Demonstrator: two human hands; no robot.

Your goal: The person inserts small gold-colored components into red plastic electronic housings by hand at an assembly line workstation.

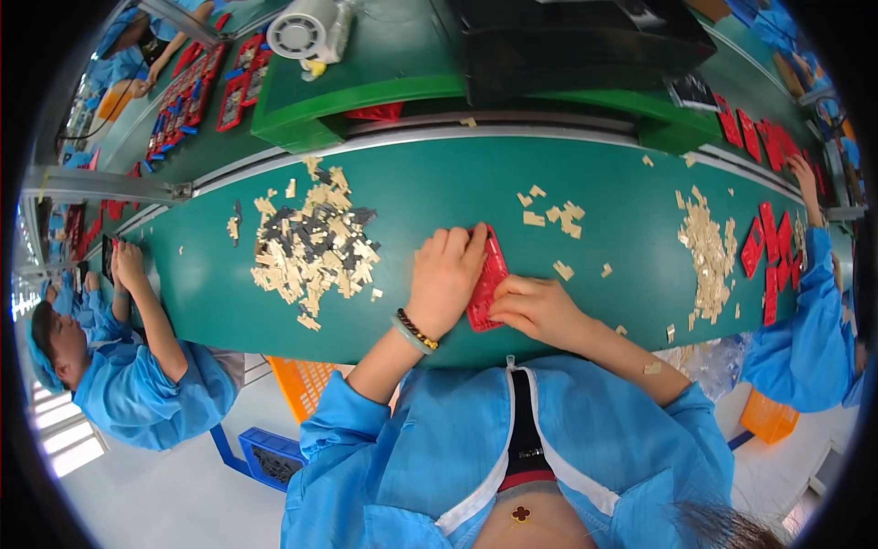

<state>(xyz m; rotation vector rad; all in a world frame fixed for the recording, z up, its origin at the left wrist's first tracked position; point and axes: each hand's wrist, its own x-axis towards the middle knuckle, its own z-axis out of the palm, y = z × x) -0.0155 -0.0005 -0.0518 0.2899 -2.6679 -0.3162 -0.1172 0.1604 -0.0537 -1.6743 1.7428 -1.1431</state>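
Observation:
A red plastic housing (pixel 489 280), long and shallow, lies slightly slanted on the green table (pixel 430 183) before me. My left hand (pixel 445 274) grips its left side, with the fingers reaching to its far end. At the near right edge, my right hand (pixel 541 309) has its fingers and thumb bent together against the housing; whether a small part is between them is hidden. Left of my hands lies a heap of small cream and dark grey pieces (pixel 315 242). Several loose cream pieces (pixel 565 216) are scattered to the right.
Another cream pile (pixel 709 256) and several red housings (pixel 773 242) lie at the right, beside a co-worker's arm (pixel 809 197). A second co-worker (pixel 151 366) sits at the left. A green-edged shelf (pixel 366 110) runs along the back, with a white fan-like device (pixel 300 32) on it.

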